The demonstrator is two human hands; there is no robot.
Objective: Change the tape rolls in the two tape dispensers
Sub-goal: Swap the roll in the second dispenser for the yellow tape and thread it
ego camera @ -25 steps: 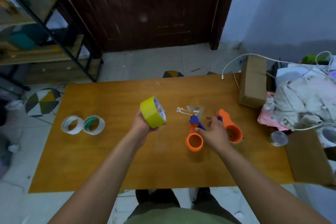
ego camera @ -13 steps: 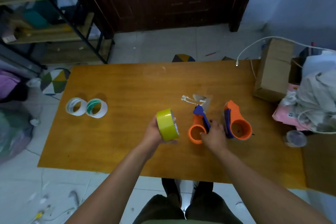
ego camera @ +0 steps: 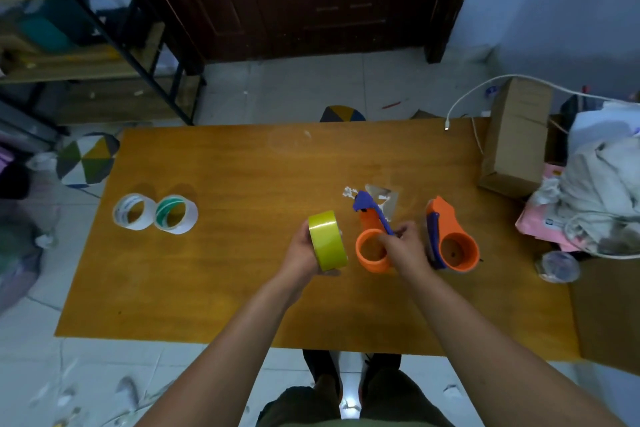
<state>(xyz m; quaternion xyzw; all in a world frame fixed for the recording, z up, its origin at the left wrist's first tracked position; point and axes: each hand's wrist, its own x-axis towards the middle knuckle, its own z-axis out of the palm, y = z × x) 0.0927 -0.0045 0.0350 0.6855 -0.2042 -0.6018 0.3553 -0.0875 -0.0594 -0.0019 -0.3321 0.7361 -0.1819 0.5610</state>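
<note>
My left hand grips a yellow tape roll just above the wooden table. Right beside the roll, my right hand is closed on an orange tape dispenser with a purple blade arm; its hub ring is empty. A second orange dispenser stands to the right of that hand, its ring also empty. A white tape roll and a green-and-white tape roll lie side by side at the table's left.
Scraps of clear tape lie behind the held dispenser. A cardboard box, a heap of cloth and a white cable crowd the right end. A clear plastic lid sits near the right edge. Metal shelves stand at the back left.
My left hand has brought the yellow roll down and to the right, close beside the dispenser. My right hand has closed around that dispenser. My view has tilted further down.
</note>
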